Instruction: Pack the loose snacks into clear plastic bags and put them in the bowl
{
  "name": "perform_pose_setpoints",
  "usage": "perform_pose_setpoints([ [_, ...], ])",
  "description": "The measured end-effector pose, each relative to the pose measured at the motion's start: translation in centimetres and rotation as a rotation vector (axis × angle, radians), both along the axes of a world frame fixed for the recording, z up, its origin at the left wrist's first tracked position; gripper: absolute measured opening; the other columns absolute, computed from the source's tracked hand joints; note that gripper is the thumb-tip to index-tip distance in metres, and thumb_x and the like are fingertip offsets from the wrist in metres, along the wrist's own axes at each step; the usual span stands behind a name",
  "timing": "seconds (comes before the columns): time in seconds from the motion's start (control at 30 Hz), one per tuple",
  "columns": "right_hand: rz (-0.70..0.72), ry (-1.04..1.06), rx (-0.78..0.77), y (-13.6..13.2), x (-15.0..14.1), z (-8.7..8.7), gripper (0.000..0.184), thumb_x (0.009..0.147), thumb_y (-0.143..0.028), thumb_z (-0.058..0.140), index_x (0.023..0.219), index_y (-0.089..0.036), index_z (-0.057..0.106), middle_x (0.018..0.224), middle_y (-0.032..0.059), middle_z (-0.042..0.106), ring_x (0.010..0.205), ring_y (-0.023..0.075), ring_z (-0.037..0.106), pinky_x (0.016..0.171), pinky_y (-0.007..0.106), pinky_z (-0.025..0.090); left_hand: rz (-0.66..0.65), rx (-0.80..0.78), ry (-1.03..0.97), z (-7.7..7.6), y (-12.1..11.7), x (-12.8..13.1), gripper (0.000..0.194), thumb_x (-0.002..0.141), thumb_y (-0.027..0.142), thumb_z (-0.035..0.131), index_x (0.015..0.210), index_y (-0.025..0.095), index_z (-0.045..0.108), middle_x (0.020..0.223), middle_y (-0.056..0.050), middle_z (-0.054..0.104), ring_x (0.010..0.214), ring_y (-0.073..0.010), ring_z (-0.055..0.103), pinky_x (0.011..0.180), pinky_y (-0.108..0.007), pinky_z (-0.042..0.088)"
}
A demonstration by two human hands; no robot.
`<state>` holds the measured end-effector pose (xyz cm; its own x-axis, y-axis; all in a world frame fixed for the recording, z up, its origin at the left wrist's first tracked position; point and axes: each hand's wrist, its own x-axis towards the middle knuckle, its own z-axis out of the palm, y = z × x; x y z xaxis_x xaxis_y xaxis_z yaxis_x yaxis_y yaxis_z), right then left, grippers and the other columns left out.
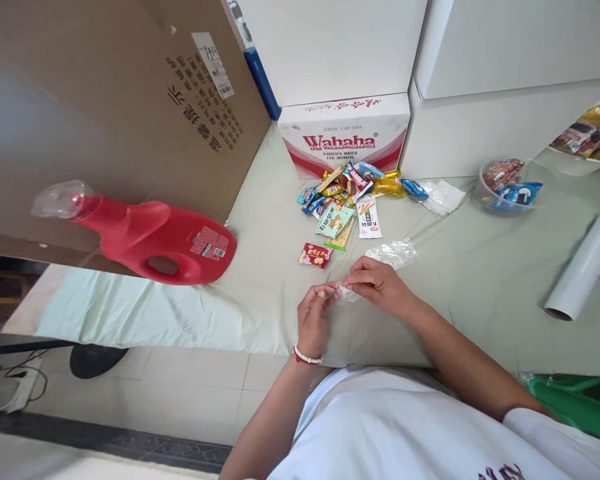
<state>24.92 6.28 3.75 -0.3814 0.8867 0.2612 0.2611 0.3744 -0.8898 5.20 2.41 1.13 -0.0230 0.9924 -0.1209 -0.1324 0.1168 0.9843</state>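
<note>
Between my two hands is a small crumpled piece of clear plastic (347, 294), perhaps a thin bag. My left hand (314, 317), with a white bead bracelet at the wrist, pinches its left side in closed fingers. The thumb and fingers of my right hand (380, 285) are closed on its upper right edge. Another crumpled clear plastic bag (393, 254) lies just beyond my right hand. Nearest past my left hand is a red snack packet (315, 255). Behind it sit a pale green snack packet (336, 221) and a white snack packet (369, 219).
A heap of wrapped snacks (355, 180) lies before a Wahaba carton (345, 137). A red jug (165, 243) leans by a large cardboard box (130, 100) at left. On the right are a clear bowl (487, 197) with packets and a white roll (585, 267).
</note>
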Motion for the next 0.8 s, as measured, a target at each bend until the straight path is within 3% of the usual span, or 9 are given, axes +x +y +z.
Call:
perform_pose_setpoints([
  [0.1,-0.003,0.006,0.025,-0.6,0.1,-0.6,0.022,0.100,-0.036,0.060,0.103,-0.029,0.080,0.101,0.0062,0.062,0.080,0.0154,0.060,0.071,0.029,0.047,-0.061,-0.113,-0.052,0.3,0.6,0.4,0.039,0.087,0.058,0.068,0.097,0.020,0.072,0.091,-0.005,0.070,0.076,-0.0155,0.061,0.063,-0.026,0.049],
  [0.23,-0.029,0.021,0.084,-1.4,0.6,-1.0,0.022,0.099,-0.037,0.060,0.099,-0.030,0.080,0.116,0.0075,0.061,0.073,0.0139,0.053,0.069,0.032,0.048,-0.083,-0.175,-0.104,0.6,1.3,0.8,0.032,0.077,0.046,0.081,0.078,0.018,0.065,0.064,0.004,0.056,0.058,-0.0087,0.047,0.057,-0.022,0.040],
  [0.37,-0.108,-0.003,0.109,-3.6,1.8,-1.2,0.021,0.099,-0.033,0.059,0.100,-0.032,0.080,0.131,0.0079,0.059,0.073,0.0151,0.050,0.070,0.035,0.049,0.032,-0.252,-0.265,0.4,1.5,0.6,0.035,0.073,0.044,0.084,0.080,0.019,0.060,0.074,0.003,0.060,0.064,-0.0080,0.052,0.061,-0.021,0.045],
  [0.47,-0.195,-0.083,0.113,-6.5,2.7,-2.0,0.021,0.097,-0.029,0.060,0.102,-0.032,0.080,0.131,0.0082,0.060,0.073,0.0164,0.052,0.068,0.036,0.048,0.068,-0.324,-0.389,0.1,1.3,0.1,0.036,0.070,0.038,0.086,0.081,0.020,0.057,0.080,0.003,0.062,0.072,-0.0092,0.059,0.071,-0.025,0.053],
  [0.53,-0.170,-0.164,0.078,-8.6,3.1,-2.7,0.020,0.094,-0.028,0.062,0.102,-0.033,0.080,0.129,0.0077,0.063,0.074,0.0176,0.054,0.067,0.036,0.048,0.065,-0.349,-0.446,-0.1,1.2,0.0,0.037,0.069,0.035,0.087,0.081,0.020,0.056,0.082,0.002,0.064,0.076,-0.0105,0.063,0.076,-0.028,0.055],
  [0.63,-0.083,-0.177,-0.094,-10.9,3.5,-2.9,0.018,0.095,-0.032,0.061,0.104,-0.032,0.077,0.127,0.0078,0.066,0.076,0.0191,0.060,0.067,0.036,0.050,0.086,-0.321,-0.441,-0.3,1.0,0.0,0.034,0.071,0.035,0.085,0.080,0.019,0.056,0.082,0.001,0.064,0.078,-0.0111,0.064,0.080,-0.030,0.056],
  [0.7,-0.222,-0.107,-0.253,-11.1,3.9,-2.5,0.022,0.098,-0.040,0.056,0.100,-0.028,0.074,0.109,0.0084,0.072,0.075,0.0202,0.062,0.066,0.035,0.049,0.091,-0.270,-0.402,-0.3,0.8,0.1,0.031,0.073,0.034,0.083,0.078,0.019,0.057,0.086,0.001,0.065,0.079,-0.0102,0.063,0.083,-0.031,0.057],
  [0.8,-0.559,-0.053,-0.411,-9.3,4.3,-1.5,0.032,0.098,-0.052,0.053,0.093,-0.024,0.069,0.086,0.0058,0.071,0.074,0.0211,0.062,0.065,0.033,0.047,0.077,-0.215,-0.341,-0.2,0.3,0.4,0.025,0.075,0.033,0.079,0.075,0.019,0.058,0.098,-0.002,0.067,0.084,-0.0115,0.064,0.084,-0.031,0.056],
])
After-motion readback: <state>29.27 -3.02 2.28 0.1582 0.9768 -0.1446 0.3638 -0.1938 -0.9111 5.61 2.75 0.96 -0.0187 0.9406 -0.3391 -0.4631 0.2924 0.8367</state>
